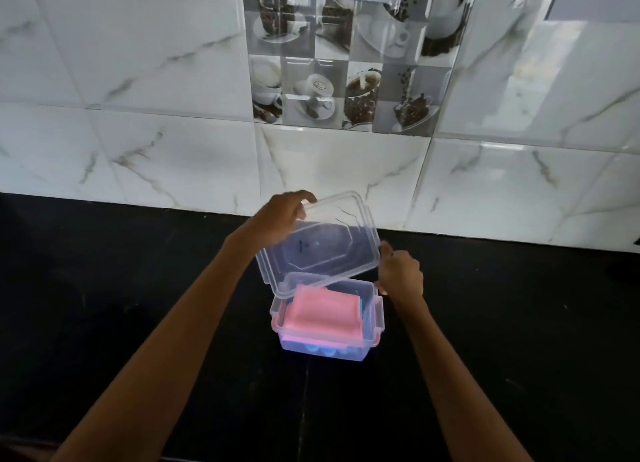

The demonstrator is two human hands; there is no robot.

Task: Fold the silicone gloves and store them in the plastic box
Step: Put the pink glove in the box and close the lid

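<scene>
A clear plastic box (375, 319) stands on the black counter in the middle of the view. A folded pink silicone glove (322, 312) lies on top inside it, and a blue glove (320, 350) shows through the box's front wall beneath. The clear lid (322, 243) is held tilted above the box, its lower edge over the box's far rim. My left hand (280, 219) grips the lid's upper left corner. My right hand (400, 271) holds the lid's lower right corner, just above the box's right rim.
The black counter (138, 305) stretches to both sides and toward me. A white marble-tiled wall (156, 132) with a panel of coffee pictures (346, 63) rises right behind the box. A dark object (627, 267) sits at the far right edge.
</scene>
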